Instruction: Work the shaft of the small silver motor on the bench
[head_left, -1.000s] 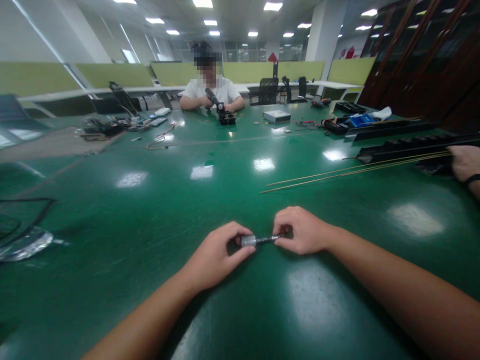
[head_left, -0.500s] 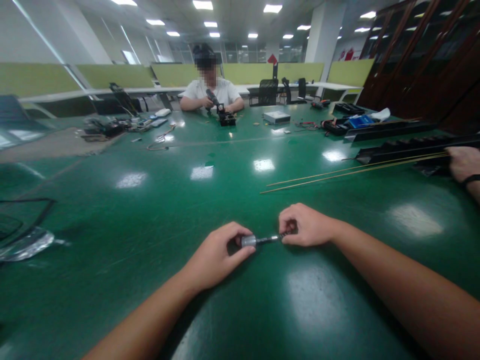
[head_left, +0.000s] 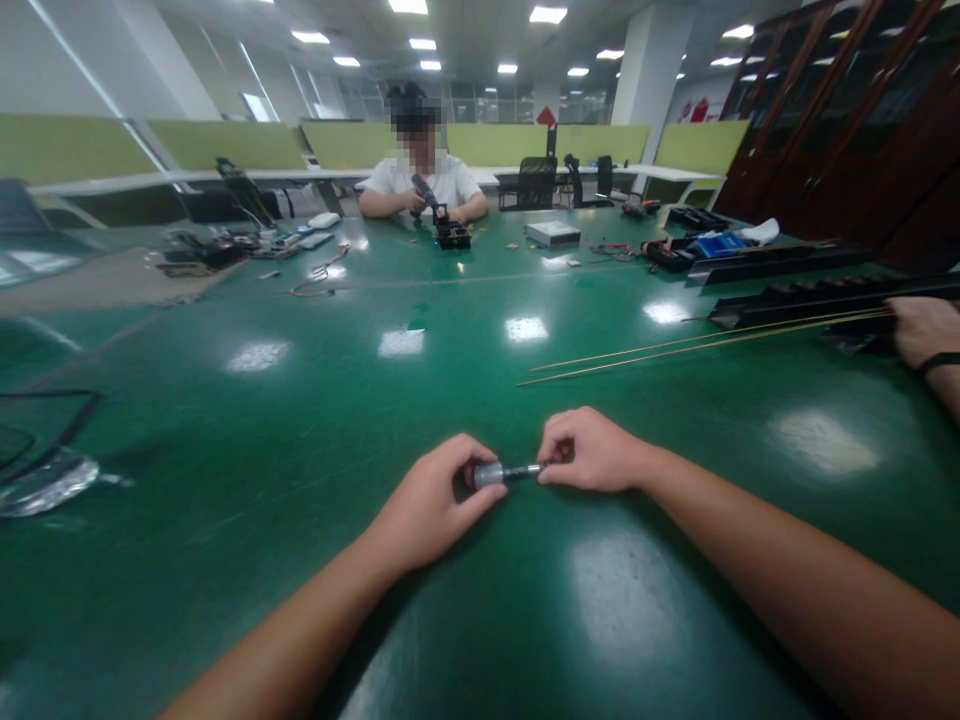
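My left hand [head_left: 435, 500] is closed around a short silver cylinder [head_left: 488, 475], held between thumb and fingers just above the table. A thin dark shaft [head_left: 517, 472] with a bright section extends to the right from the cylinder. At its far end my right hand [head_left: 589, 452] pinches with thumb and fingertips, covering the tip. The fingers hide exactly what is in the pinch; something small and dark shows within the curl.
The green table [head_left: 300, 560] reflects the ceiling lights. Thin brass-coloured rods [head_left: 637, 352] lie ahead, near another person's hand [head_left: 926, 330] at the right. Across the table a person in a white shirt [head_left: 457, 180] works with a power tool. A clear plastic item [head_left: 49, 480] lies left.
My right hand slid outward along the shaft, uncovering its bright section, then came back a little to the left. My left hand keeps its hold on the cylinder, shifting slightly left.
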